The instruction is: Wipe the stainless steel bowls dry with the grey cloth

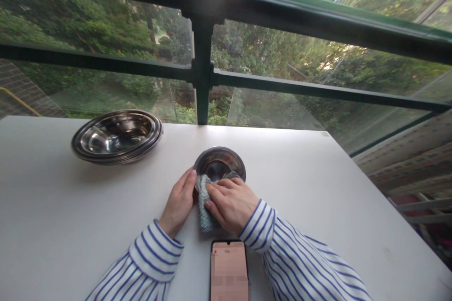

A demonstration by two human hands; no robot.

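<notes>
A small round metal bowl (216, 154) stands on the white table in front of me. My left hand (180, 200) grips its left side, with the thumb at the rim and the other fingers mostly hidden behind it. Over the near rim hangs a pale blue-green textured cloth (205, 214). My right hand (233, 202) is closed on this cloth and presses it into the near inside of the bowl. Part of the cloth shows dark beside the fingertips.
To the left lies a stack of several wide metal bowls (116, 136). A phone (229, 268) with a lit screen lies near me, below the small bowl. Behind the far edge of the white table (300, 188) are windows with a dark green frame (203, 56).
</notes>
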